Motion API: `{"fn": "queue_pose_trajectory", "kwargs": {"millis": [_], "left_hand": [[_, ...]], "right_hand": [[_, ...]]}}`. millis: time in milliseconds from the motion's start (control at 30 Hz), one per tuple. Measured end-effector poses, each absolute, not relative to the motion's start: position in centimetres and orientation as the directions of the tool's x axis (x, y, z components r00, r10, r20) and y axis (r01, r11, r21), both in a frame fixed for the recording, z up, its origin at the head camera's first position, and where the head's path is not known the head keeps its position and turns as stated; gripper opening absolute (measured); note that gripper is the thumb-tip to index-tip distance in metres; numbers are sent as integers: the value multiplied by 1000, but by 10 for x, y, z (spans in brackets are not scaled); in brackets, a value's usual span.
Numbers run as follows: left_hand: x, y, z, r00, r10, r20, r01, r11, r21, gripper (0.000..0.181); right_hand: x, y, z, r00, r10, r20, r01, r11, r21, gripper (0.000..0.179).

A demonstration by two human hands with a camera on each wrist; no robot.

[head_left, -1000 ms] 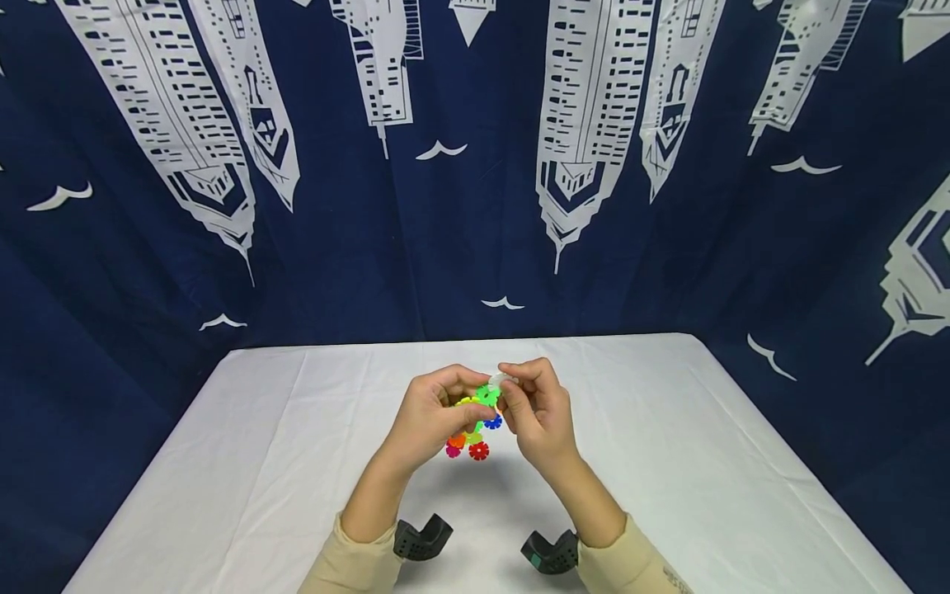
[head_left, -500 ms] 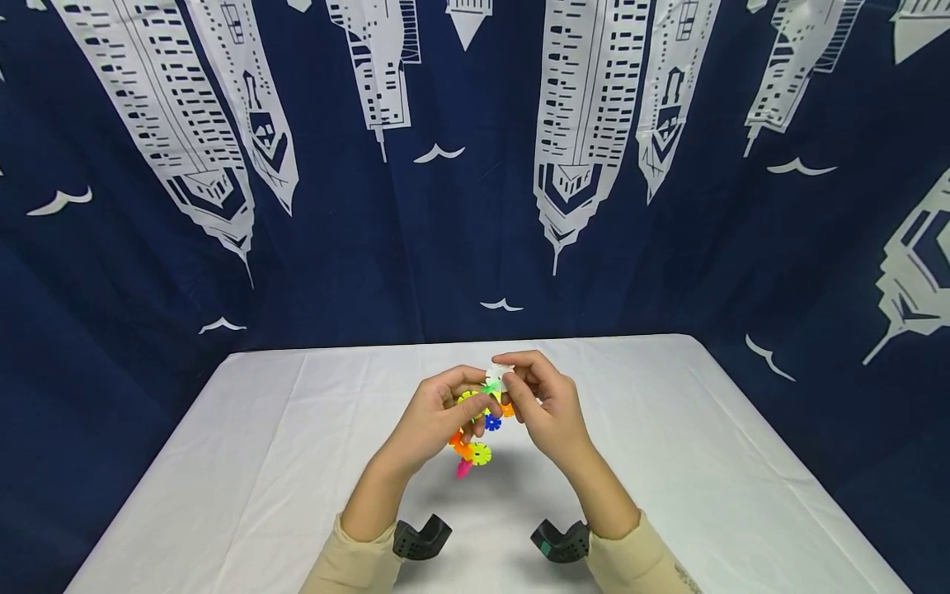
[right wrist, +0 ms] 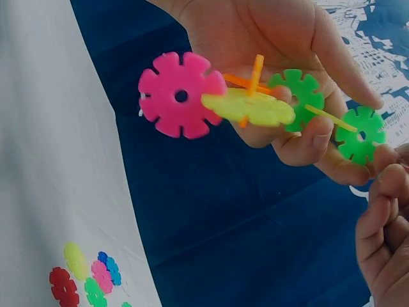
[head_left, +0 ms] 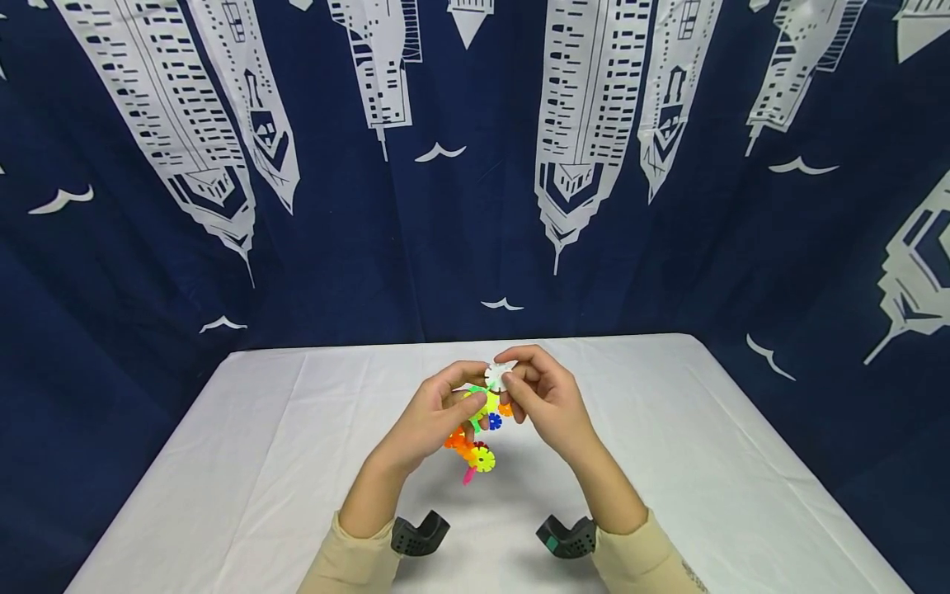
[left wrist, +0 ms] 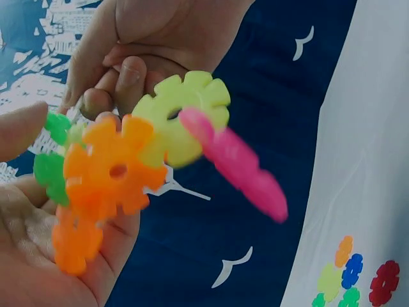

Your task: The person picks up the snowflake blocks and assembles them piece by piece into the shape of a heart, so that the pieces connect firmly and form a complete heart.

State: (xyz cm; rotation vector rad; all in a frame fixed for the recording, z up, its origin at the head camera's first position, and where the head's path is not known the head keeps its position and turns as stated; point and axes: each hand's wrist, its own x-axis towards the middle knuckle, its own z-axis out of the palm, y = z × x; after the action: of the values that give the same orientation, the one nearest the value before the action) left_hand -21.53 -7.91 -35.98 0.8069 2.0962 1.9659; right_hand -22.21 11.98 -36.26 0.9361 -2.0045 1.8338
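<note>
My left hand [head_left: 433, 417] grips a chain of slotted plastic flower discs joined at their edges. Pink [right wrist: 167, 96], yellow [right wrist: 248, 107], orange [left wrist: 105, 167] and green [right wrist: 361, 131] discs show in it, with the pink one at the free end, below the hand. Thumb and fingers of my right hand [head_left: 547, 398] pinch a white disc [head_left: 496, 376] at the chain's upper end, against the green disc. Whether the white disc's slot is engaged is hidden by the fingertips. Both hands are raised above the white table, close together.
Loose discs lie on the white tablecloth [head_left: 237, 462] below the hands, among them a red disc [left wrist: 385, 283], a blue disc [left wrist: 351, 271] and a yellow disc [right wrist: 75, 259]. A dark blue patterned curtain [head_left: 445, 239] hangs behind the table.
The white disc has turned from nearly edge-on to face the head camera and risen slightly. The chain's free end has rotated and hangs lower. My right hand has shifted slightly upward and right.
</note>
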Motion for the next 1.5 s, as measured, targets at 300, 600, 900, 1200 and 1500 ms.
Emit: {"fn": "queue_pose_trajectory", "kwargs": {"millis": [300,600,900,1200,1500], "left_hand": [[-216,-79,-360,-851,468,237,252,-32,967,44],[-219,-81,-365,-838,464,286,256,-130,958,43],[-218,-80,-363,-874,388,292,310,-17,951,43],[-220,-78,-366,-880,406,248,255,-38,966,34],[-221,-76,-367,-875,403,267,271,-47,961,42]], "right_hand": [[-228,123,-365,-794,-285,537,-570,46,-820,21],[-255,121,-407,-906,-280,318,-397,299,-868,14],[-267,112,-458,-886,-440,147,-411,597,-689,12],[-264,103,-468,-886,-457,86,-425,721,-547,26],[-262,100,-469,-880,-460,116,-454,747,-486,24]]}}
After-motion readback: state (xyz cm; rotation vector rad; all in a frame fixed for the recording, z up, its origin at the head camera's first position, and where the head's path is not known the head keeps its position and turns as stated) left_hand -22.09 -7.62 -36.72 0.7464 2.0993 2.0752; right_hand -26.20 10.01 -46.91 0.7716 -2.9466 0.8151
